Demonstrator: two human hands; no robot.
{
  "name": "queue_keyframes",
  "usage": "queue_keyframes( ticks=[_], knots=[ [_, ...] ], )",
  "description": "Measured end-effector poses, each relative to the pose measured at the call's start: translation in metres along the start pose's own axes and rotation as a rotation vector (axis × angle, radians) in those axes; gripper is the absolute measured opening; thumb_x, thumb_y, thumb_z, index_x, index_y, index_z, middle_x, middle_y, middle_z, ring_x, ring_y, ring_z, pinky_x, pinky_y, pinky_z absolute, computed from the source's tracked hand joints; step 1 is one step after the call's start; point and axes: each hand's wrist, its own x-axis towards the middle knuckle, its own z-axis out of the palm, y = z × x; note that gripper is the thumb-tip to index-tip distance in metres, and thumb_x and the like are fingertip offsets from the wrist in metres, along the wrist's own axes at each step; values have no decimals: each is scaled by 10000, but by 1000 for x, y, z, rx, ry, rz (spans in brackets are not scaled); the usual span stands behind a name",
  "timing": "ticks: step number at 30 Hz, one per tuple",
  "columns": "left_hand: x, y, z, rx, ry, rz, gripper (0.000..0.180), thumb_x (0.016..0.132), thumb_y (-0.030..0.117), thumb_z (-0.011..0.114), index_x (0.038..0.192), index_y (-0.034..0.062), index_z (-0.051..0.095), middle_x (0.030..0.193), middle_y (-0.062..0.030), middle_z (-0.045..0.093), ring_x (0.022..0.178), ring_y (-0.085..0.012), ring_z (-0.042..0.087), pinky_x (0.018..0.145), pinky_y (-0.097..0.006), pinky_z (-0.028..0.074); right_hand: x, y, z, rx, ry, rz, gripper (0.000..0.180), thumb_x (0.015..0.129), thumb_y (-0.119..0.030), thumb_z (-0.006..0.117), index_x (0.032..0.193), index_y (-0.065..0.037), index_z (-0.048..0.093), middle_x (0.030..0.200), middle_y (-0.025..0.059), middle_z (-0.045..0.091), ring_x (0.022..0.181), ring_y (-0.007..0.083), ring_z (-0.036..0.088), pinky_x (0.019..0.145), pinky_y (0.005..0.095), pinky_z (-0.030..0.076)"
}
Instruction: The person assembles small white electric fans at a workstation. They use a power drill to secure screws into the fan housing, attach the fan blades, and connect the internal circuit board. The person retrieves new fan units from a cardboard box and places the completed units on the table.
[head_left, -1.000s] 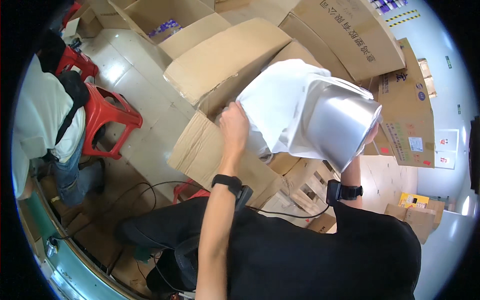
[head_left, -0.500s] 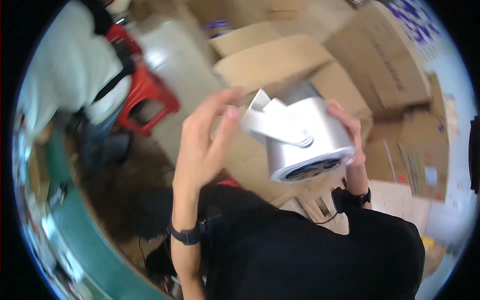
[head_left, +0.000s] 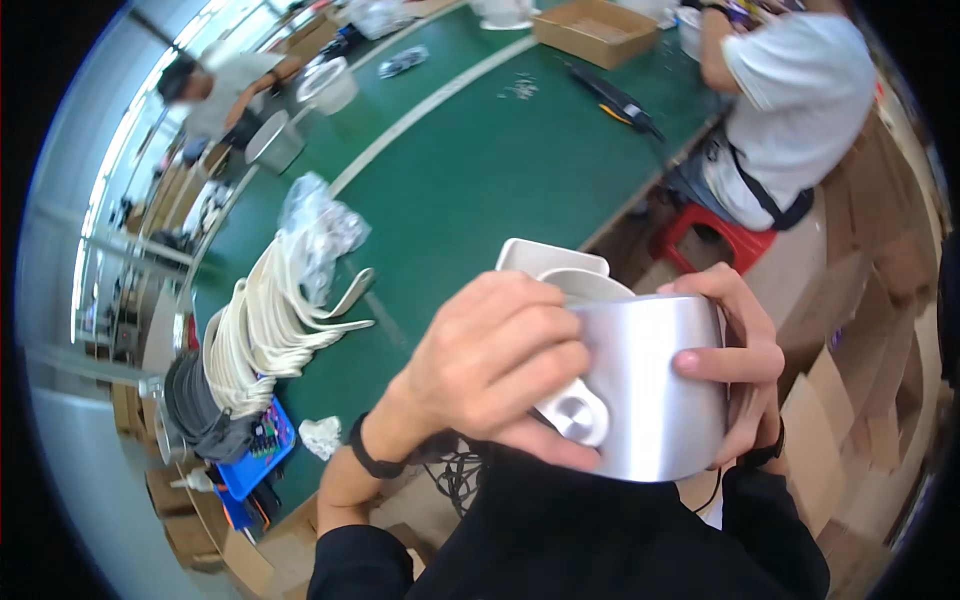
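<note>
My two hands hold a silver cylindrical housing [head_left: 655, 390] in front of my chest, over the near edge of the table. A white bracket [head_left: 548, 257] is fixed to it; the bracket's flat end points away from me, and a round silver knob [head_left: 576, 418] shows on its arm. My left hand [head_left: 500, 365] is closed around the bracket arm, its thumb below the knob. On the other side, my right hand [head_left: 742, 350] wraps the silver wall, one finger lying across its front. The housing's open face is hidden in this view.
On the green table [head_left: 470, 190] lie a bundle of white straps or cables [head_left: 270, 320], a clear plastic bag [head_left: 320, 225], a blue tray [head_left: 262, 455], an electric screwdriver [head_left: 618, 103] and a cardboard box [head_left: 597, 32]. One co-worker [head_left: 800, 90] sits on a red stool [head_left: 705, 240]; another [head_left: 235, 90] is farther left.
My view has swung from the cartons on the floor to the green table. My left hand, open and apart from the device before, has closed on its bracket.
</note>
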Motion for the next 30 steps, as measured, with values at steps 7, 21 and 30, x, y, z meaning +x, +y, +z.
queue_keyframes(
  ticks=[7, 21, 30],
  knots=[
    [-48, -86, -13, 17, 169, -656, 424, 725, 351, 869, 840, 61, 581, 782, -79, 573, 712, -252, 579, 654, -353, 461, 99, 65, 21, -572, -165, -205, 836, 427, -324, 817, 1247, -168, 758, 1275, 245, 565, 1059, 402, 617, 874, 448, 518],
    [-25, -121, -9, 269, 424, -624, 335, 849, 164, 757, 730, 12, 483, 649, -32, 442, 598, -117, 412, 539, -296, 332, 125, 102, 36, -806, -150, -302, 829, 427, -293, 910, 1242, -243, 765, 1345, 243, 546, 1085, 395, 608, 852, 457, 555],
    [-65, -193, -22, -215, 1045, -802, 247, 1082, 220, 524, 990, -4, 572, 949, -162, 730, 779, -174, 674, 716, -299, 537, 125, 139, 65, -662, 39, -397, 847, 417, -269, 879, 1255, -269, 757, 1336, 224, 549, 1100, 396, 573, 905, 477, 513]
  ],
)
